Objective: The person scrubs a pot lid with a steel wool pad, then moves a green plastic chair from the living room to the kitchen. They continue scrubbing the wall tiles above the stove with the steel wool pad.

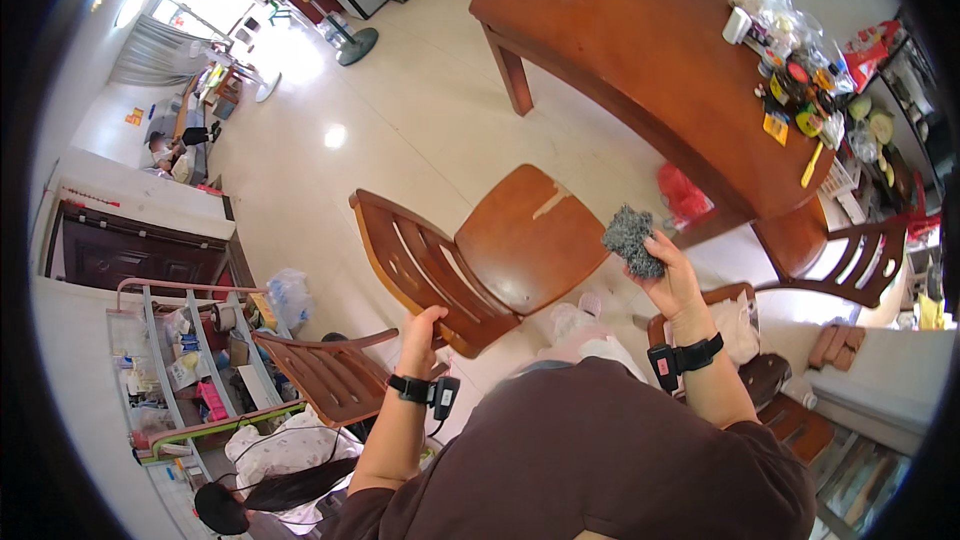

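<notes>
My left hand [422, 337] grips the lower side of the slatted backrest of a brown wooden chair [536, 240]. A pale streak crosses that chair's seat. Raised to the right of the seat, my right hand [670, 277] holds a dark grey scouring pad [634, 238] between thumb and fingers. The pad is apart from the chair and its surface looks rough and fibrous.
A large wooden table [622, 37] bears bags, jars and bottles at its right end. A second chair [330, 375] stands at left, before a metal shelf rack [210, 367]. A standing fan [356, 45] is farther off. One person [176, 150] sits by the far wall; another [285, 457] is close at lower left.
</notes>
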### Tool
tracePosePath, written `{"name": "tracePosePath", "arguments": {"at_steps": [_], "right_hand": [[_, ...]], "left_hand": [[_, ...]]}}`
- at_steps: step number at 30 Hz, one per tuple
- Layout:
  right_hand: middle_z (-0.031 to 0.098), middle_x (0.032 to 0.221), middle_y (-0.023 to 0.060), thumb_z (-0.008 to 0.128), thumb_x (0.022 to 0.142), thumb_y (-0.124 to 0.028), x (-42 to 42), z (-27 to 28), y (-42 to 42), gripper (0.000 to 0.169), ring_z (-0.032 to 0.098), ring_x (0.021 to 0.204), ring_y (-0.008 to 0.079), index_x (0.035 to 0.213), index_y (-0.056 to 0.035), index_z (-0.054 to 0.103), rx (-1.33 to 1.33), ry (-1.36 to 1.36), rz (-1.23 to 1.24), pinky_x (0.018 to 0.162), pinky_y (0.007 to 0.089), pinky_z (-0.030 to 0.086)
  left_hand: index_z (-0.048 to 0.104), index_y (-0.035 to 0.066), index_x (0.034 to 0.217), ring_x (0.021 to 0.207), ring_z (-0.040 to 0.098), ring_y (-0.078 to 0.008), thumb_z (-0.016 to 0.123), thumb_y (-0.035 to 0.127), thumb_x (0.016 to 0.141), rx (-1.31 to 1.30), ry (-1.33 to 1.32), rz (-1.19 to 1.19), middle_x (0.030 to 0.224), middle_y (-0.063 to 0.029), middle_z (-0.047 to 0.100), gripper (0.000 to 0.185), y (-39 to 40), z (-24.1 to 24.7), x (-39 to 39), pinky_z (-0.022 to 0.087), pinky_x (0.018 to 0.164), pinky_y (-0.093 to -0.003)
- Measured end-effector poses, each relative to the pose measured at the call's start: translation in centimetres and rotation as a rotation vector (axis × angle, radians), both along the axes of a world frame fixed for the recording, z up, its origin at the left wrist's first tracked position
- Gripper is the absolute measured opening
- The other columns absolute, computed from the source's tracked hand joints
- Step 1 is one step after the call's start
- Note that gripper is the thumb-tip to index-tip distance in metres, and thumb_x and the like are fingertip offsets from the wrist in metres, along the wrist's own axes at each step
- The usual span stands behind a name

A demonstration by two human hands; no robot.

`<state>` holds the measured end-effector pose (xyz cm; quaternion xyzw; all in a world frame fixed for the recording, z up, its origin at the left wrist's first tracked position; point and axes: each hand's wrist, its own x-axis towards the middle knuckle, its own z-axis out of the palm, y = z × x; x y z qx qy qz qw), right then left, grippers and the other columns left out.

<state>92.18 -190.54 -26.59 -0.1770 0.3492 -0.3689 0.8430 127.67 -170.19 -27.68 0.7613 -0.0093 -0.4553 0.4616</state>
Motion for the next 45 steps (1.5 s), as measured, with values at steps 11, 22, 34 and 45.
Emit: {"name": "tracePosePath", "arguments": {"at_steps": [11, 22, 34, 45], "right_hand": [[0.062, 0.123, 0.0092, 0.056, 0.094, -0.014, -1.1, -1.8, -11.0, 0.038, 0.061, 0.107, 0.0222, 0.132, -0.0073, 0.052, 0.005, -0.067, 0.045, 0.086, 0.0387, 0.051], [0.063, 0.119, 0.0094, 0.055, 0.094, -0.012, -2.2, 0.8, -13.1, 0.039, 0.061, 0.102, 0.0194, 0.133, -0.0048, 0.051, -0.083, -0.055, -0.008, 0.083, 0.0379, 0.053], [0.061, 0.126, 0.0106, 0.052, 0.096, -0.015, -6.8, 4.2, -11.0, 0.044, 0.061, 0.109, 0.0193, 0.138, -0.0028, 0.047, -0.283, -0.026, -0.16, 0.085, 0.0366, 0.055], [0.063, 0.12, 0.0127, 0.052, 0.095, -0.015, 4.3, 6.4, -12.8, 0.046, 0.063, 0.096, 0.0218, 0.138, -0.0013, 0.047, -0.285, 0.121, -0.104, 0.079, 0.034, 0.054]], "left_hand": [[0.062, 0.004, 0.115, 0.087, 0.068, -0.0237, 0.062, 0.031, 0.091, 0.224, 0.113, 0.052, 0.102, -0.0081, 0.07, 0.036, -0.7, 2.4, 1.0, 0.056, 0.074, -0.0421], [0.063, 0.001, 0.096, 0.064, 0.063, -0.0189, 0.067, 0.022, 0.081, -0.047, -0.101, -0.109, 0.075, -0.0044, 0.06, 0.026, -7.5, -0.9, -3.2, 0.056, 0.055, -0.0333], [0.062, 0.0, 0.113, 0.085, 0.069, -0.0236, 0.061, 0.035, 0.089, -0.272, 0.225, -0.326, 0.103, -0.0131, 0.067, 0.043, -25.5, -7.6, -8.2, 0.059, 0.078, -0.0374], [0.061, -0.007, 0.106, 0.079, 0.067, -0.0277, 0.064, 0.04, 0.087, -0.199, 0.273, -0.549, 0.095, -0.0151, 0.064, 0.051, -33.1, -8.1, -3.8, 0.058, 0.058, -0.0382]]}}
